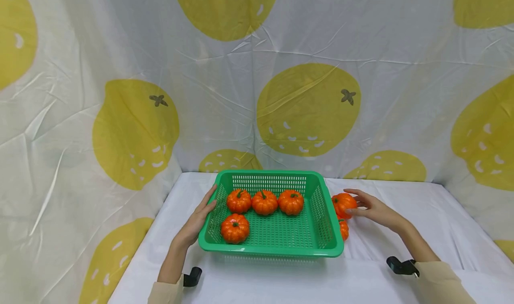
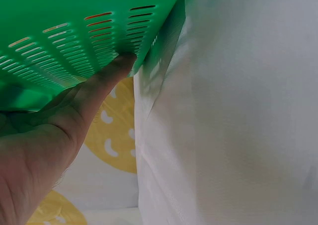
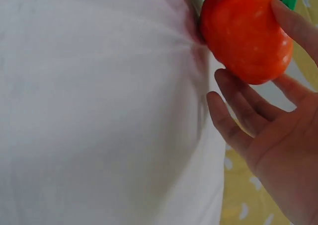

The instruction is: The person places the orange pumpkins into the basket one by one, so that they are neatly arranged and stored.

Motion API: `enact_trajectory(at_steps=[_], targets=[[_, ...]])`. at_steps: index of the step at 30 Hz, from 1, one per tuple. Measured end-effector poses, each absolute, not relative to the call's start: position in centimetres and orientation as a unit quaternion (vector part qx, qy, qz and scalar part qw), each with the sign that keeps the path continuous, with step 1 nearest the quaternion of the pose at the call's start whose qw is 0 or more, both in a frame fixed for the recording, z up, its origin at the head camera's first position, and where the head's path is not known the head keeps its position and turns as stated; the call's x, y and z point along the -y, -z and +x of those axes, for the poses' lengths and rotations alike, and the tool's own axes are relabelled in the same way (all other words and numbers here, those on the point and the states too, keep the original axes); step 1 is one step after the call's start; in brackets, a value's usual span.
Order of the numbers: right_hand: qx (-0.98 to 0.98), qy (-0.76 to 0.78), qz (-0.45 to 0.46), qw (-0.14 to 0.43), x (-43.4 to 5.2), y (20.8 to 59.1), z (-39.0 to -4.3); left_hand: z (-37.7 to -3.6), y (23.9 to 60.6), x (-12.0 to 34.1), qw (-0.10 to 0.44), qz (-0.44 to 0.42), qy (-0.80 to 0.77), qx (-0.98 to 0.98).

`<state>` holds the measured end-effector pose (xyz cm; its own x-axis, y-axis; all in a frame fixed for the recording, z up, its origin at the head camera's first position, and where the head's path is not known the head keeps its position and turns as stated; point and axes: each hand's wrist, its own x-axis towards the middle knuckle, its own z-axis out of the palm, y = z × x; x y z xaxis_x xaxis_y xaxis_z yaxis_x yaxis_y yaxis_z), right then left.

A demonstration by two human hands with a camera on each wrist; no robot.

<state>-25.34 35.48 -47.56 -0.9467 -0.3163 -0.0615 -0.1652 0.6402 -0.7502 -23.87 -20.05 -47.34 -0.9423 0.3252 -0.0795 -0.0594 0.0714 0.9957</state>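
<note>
A green slotted basket (image 1: 317, 232) stands on the white cloth with several small orange pumpkins (image 1: 264, 202) inside. My left hand (image 1: 202, 215) lies with straight fingers flat against the basket's left wall; in the left wrist view its thumb (image 2: 107, 78) presses the green wall (image 2: 74, 41). Just right of the basket, my right hand (image 1: 371, 209) holds an orange pumpkin (image 1: 342, 203) between thumb and fingers. The right wrist view shows that pumpkin (image 3: 246, 36) touched by the thumb above and the fingers (image 3: 233, 115) below. Another pumpkin (image 1: 344, 230) lies beside the basket, nearer me.
The table is covered by a white cloth (image 1: 401, 250), with a white curtain printed with yellow lemons (image 1: 307, 110) around the back and sides. Black wrist mounts (image 1: 399, 265) show near both sleeves.
</note>
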Motion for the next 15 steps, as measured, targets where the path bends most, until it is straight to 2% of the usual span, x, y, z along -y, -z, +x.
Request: enact_trajectory(at_steps=[15], targets=[[-0.905, 0.393, -0.133, 0.094, -36.28, 47.77, -24.30, -23.83, 47.38, 20.19, 0.143, 0.087, -0.669, -0.725]])
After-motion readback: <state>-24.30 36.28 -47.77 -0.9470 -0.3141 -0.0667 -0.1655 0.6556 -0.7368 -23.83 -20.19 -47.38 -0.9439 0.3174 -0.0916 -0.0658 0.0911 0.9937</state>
